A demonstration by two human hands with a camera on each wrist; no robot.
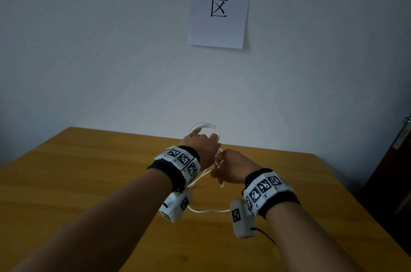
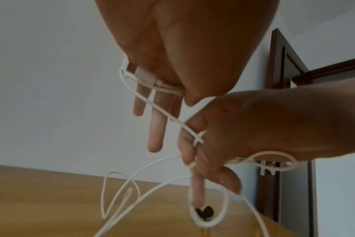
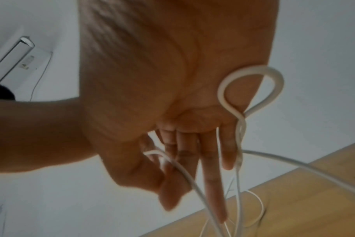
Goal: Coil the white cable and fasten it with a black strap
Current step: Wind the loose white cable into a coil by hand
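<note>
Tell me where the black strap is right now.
In the left wrist view the black strap lies on the wooden table, inside a loop of the white cable, just below the right hand.

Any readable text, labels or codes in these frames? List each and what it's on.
"寄件区": large black characters on the white paper sheet taped to the wall, "寄件" above "区".
Black-and-white square marker codes on the wristbands and on the wrist camera housings: patterns only, no words.
White cable and table: no print visible.
</note>
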